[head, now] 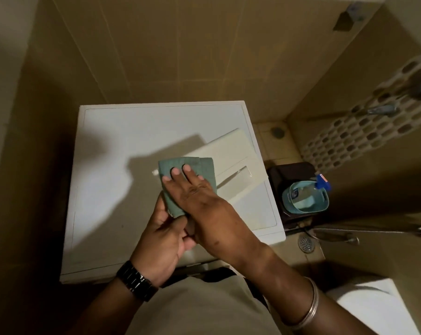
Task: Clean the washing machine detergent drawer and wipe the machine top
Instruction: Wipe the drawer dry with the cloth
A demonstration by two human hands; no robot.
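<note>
While both hands work a cloth above the washer, the task looks partway through, judged from how things lie.

Drawer: the cream detergent drawer (231, 160) is out of the machine and lies tilted on the right half of the washing machine top (122, 131), its front panel with the recessed handle facing up; whether its compartments are clean cannot be told, since they are hidden.

Cloth: a folded green cloth (180, 187) is held just over the drawer's near-left end and the lid.

Right hand: the right hand (199, 201) lies flat on the cloth, fingers straight and lightly spread, pressing it down.

Left hand: the left hand (166, 235) has curled fingers and thumb pinching the cloth's lower edge from beneath; it looks like folding or smoothing the cloth.

Machine top: it shows no obvious wet streaks or grime in this dim light, so whether it has been wiped cannot be told.

Supplies: a blue-capped spray bottle (321, 183) stands in a teal basket (306, 197) on a dark stool beside the machine, well apart from the hands.

Left to do, as I judge it: finish wiping the drawer and the top, then slide the drawer into its slot.
</note>
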